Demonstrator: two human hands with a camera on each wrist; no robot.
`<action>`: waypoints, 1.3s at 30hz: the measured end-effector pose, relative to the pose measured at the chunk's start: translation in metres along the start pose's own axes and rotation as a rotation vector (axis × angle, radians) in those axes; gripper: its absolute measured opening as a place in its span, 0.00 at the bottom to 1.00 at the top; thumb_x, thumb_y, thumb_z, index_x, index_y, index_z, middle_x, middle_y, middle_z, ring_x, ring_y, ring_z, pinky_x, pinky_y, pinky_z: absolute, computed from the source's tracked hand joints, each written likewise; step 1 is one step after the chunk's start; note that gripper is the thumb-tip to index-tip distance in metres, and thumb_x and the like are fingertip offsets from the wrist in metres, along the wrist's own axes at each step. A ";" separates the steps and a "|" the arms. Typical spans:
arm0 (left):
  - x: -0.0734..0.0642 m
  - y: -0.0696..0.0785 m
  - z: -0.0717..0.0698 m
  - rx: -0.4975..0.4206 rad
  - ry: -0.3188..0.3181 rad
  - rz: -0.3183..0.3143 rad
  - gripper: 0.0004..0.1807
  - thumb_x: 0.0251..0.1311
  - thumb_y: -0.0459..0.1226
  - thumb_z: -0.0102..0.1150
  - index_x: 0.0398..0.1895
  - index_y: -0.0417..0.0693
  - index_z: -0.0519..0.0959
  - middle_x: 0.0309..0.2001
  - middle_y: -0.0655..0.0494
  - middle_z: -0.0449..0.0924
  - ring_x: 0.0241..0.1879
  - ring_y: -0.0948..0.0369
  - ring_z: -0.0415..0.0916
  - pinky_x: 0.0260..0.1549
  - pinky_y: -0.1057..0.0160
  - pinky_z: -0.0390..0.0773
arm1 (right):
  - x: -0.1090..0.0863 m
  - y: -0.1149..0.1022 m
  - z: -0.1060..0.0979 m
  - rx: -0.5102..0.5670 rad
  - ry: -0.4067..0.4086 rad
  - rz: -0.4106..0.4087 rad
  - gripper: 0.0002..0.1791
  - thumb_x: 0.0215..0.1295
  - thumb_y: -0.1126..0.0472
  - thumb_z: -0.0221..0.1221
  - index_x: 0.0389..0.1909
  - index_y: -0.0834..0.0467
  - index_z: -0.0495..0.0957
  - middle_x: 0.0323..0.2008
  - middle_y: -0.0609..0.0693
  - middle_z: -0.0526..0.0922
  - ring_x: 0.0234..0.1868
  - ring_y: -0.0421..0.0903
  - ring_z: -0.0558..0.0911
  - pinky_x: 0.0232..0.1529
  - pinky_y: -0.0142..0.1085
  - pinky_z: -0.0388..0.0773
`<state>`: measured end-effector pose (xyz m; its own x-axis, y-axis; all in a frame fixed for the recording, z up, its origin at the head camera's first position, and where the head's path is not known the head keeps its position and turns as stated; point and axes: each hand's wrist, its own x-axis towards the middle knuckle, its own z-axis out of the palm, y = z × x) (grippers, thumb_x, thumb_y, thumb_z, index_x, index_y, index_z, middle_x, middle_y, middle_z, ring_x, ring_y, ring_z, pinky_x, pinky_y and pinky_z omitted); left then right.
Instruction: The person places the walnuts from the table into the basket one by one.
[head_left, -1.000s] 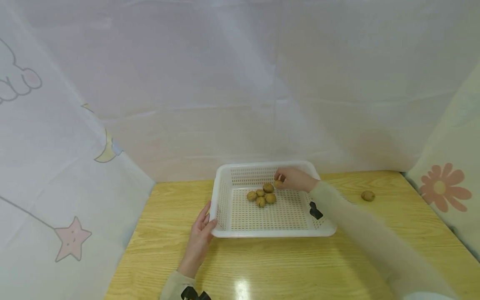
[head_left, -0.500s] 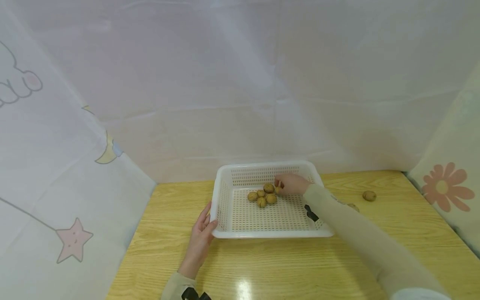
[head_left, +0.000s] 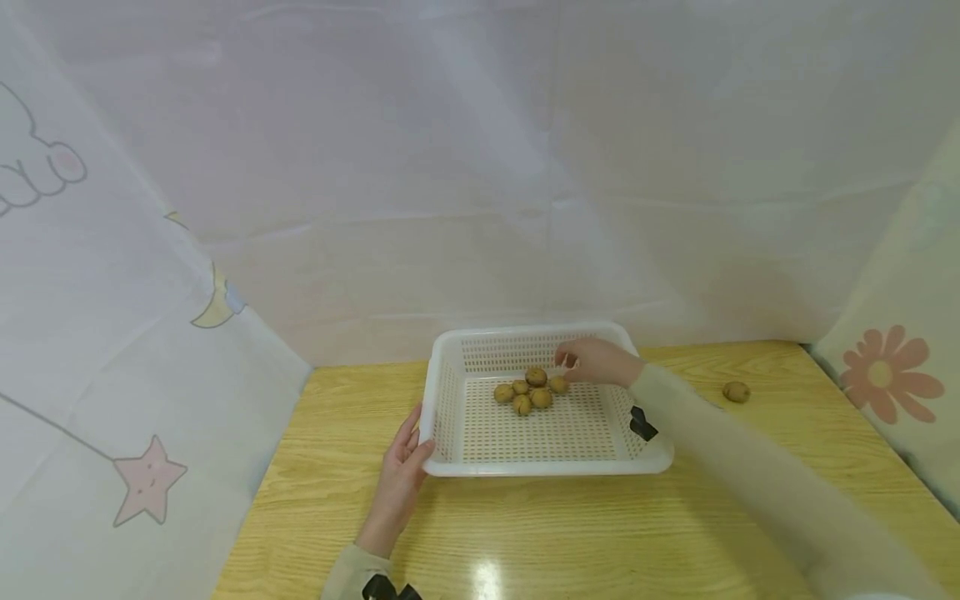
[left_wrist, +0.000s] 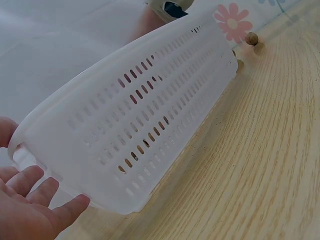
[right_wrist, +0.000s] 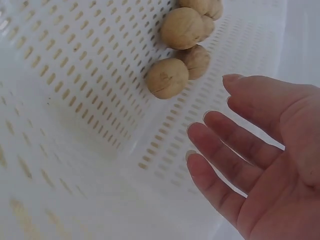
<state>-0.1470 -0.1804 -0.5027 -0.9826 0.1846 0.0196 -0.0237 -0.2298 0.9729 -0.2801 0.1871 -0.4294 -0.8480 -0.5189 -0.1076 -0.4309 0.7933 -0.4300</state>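
Soft, muted light, a small white glare on the tabletop, soft-edged shadows.

Look at this pale, creased wall covering spanning the far side, and over on the left wall there's a pink star and a yellow moon, while the right wall answers with a reddish flower; below, the wood-grained table catches a bright glare at its near side

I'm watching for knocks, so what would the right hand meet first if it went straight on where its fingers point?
Probably the nearest walnut in the white basket, though depth is unclear and the right hand might pass above it.
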 end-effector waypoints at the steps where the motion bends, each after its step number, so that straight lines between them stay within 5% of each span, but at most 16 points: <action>1: 0.000 0.000 0.000 0.000 0.000 -0.001 0.38 0.77 0.31 0.50 0.85 0.47 0.48 0.80 0.39 0.56 0.75 0.44 0.62 0.64 0.55 0.76 | -0.003 -0.002 -0.003 0.001 0.009 -0.011 0.15 0.70 0.63 0.65 0.55 0.63 0.82 0.50 0.59 0.86 0.51 0.56 0.84 0.51 0.50 0.83; 9: 0.000 0.000 0.000 0.001 0.002 -0.005 0.38 0.77 0.31 0.50 0.85 0.47 0.49 0.80 0.39 0.56 0.75 0.45 0.62 0.65 0.55 0.76 | -0.025 -0.005 -0.022 0.021 0.094 -0.077 0.12 0.70 0.64 0.65 0.51 0.62 0.82 0.48 0.59 0.87 0.48 0.56 0.85 0.50 0.50 0.84; 17: 0.000 0.001 0.000 -0.012 0.001 -0.002 0.38 0.77 0.31 0.50 0.85 0.48 0.49 0.80 0.39 0.57 0.74 0.48 0.65 0.64 0.56 0.76 | -0.054 0.003 -0.043 0.028 0.109 -0.058 0.14 0.71 0.61 0.65 0.54 0.62 0.82 0.50 0.59 0.86 0.46 0.54 0.85 0.49 0.51 0.84; 39: 0.000 0.001 0.001 -0.005 0.006 -0.006 0.38 0.77 0.32 0.50 0.85 0.49 0.50 0.80 0.39 0.56 0.76 0.41 0.58 0.65 0.53 0.76 | -0.162 0.119 -0.040 0.026 0.183 0.152 0.19 0.70 0.63 0.66 0.55 0.71 0.79 0.46 0.65 0.85 0.43 0.59 0.85 0.41 0.52 0.84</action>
<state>-0.1473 -0.1796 -0.5014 -0.9836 0.1802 0.0124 -0.0306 -0.2339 0.9718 -0.2060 0.3786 -0.4272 -0.9453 -0.3262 -0.0098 -0.2881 0.8482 -0.4445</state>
